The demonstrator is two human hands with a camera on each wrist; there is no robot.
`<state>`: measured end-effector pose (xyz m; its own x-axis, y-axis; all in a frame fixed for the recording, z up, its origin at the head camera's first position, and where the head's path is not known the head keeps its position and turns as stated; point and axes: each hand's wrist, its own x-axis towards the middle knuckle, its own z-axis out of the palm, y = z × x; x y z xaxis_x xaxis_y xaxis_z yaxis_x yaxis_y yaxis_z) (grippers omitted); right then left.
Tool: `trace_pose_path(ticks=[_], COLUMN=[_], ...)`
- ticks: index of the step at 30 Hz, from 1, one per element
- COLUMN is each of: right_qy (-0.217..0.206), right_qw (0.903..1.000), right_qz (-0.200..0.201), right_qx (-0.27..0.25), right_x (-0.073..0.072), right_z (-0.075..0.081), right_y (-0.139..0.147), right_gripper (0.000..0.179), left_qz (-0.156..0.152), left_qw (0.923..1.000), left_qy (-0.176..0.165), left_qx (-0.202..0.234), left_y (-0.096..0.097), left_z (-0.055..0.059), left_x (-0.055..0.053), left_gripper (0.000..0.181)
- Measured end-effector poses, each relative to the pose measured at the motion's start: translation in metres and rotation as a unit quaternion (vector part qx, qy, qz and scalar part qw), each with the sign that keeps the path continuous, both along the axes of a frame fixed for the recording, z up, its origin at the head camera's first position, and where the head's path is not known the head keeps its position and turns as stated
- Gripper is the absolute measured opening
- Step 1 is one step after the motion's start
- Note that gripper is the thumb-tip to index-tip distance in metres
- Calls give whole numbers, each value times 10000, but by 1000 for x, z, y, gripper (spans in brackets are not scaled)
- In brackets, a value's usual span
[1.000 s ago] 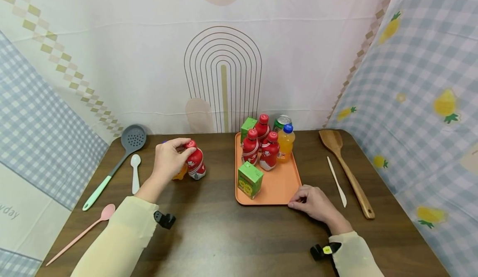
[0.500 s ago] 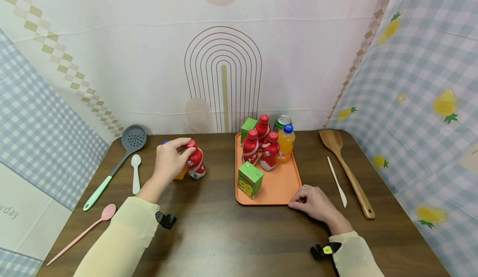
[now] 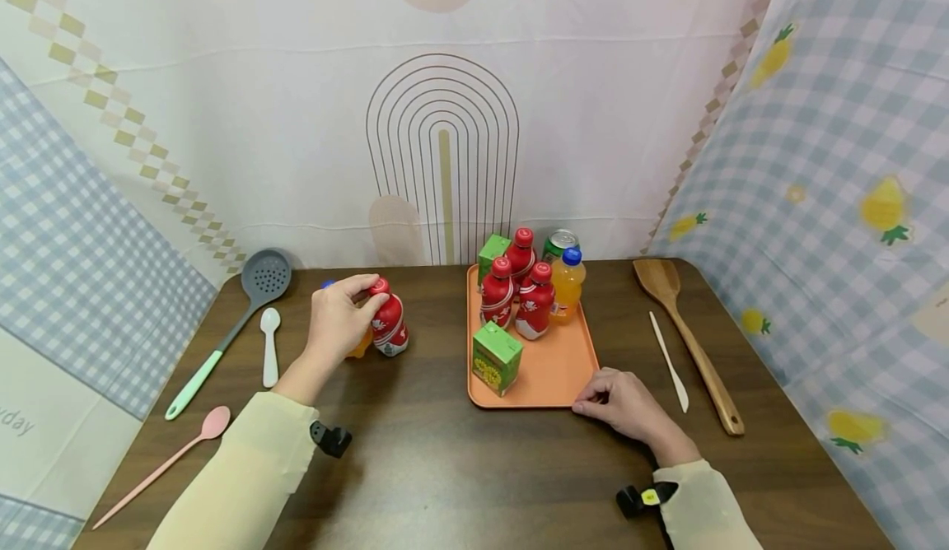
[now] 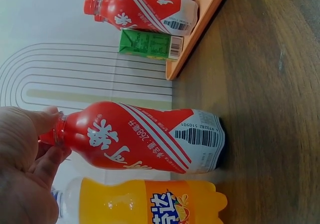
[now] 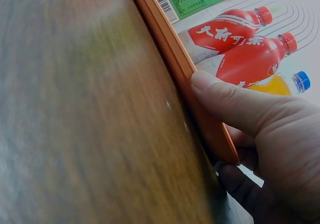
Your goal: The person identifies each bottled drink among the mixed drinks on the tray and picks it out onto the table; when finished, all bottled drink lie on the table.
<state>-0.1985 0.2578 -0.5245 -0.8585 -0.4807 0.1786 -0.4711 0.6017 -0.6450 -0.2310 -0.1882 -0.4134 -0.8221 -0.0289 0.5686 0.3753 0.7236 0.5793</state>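
Red, white-striped bottle (image 4: 145, 139), round-shouldered and narrow-necked, with white lower band and barcode: upright on the table, left of the tray. Left hand (image 3: 337, 315): thumb and fingers pinching this bottle at its cap and neck.

Orange-drink bottle (image 4: 120, 204), clear-walled, lobed at the base: just beside the red one; largely covered by the left hand in the head view.

Orange tray (image 3: 552, 377), smooth, round-cornered, with low raised rim. Right hand (image 3: 623, 402): gripping its near right corner between thumb and fingers.

On the tray: three red bottles (image 3: 497, 295), clustered; blue-capped orange bottle (image 3: 567, 286), at their right; green front carton (image 3: 497, 356), boxy, near the front left; green rear carton (image 3: 489, 254), partly hidden by bottles. Behind the blue-capped bottle: metal can (image 3: 559, 241), green-sided, its base hidden.

Table (image 3: 423, 468): dark brown, wood-grained.

Table's left side: grey perforated skimmer (image 3: 265, 277), mint-handled; small white spoon (image 3: 270, 348); slender pink spoon (image 3: 215, 422).

Table's right side: slim white knife (image 3: 670, 361); long wooden spatula (image 3: 697, 344).

Surround: pale cloth (image 3: 296, 122), creased, arch-printed; right-hand cloth (image 3: 853, 204), blue-and-white checked, with yellow fruit motifs.
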Motion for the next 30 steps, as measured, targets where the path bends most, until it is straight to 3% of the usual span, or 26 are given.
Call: trace_pose_path(ticks=[10, 14, 23, 30], right_qy=[-6, 3, 33, 199], right_qw=[10000, 10000, 10000, 9998], right_qz=[-5, -15, -19, 20], right_qx=[13, -2, -37, -82], right_x=[0, 0, -1, 1], right_z=[0, 0, -1, -3], right_y=[0, 0, 0, 0], right_gripper=[6, 7, 5, 6], left_qz=[107, 101, -404, -1049], left_qw=[9982, 9983, 9979, 9945], left_qy=[350, 364, 477, 37], left_qx=[-479, -439, -157, 20], left_y=[7, 14, 45, 81], left_z=[7, 14, 25, 28], left_x=[1, 1, -7, -24], left_gripper=[31, 29, 29, 34])
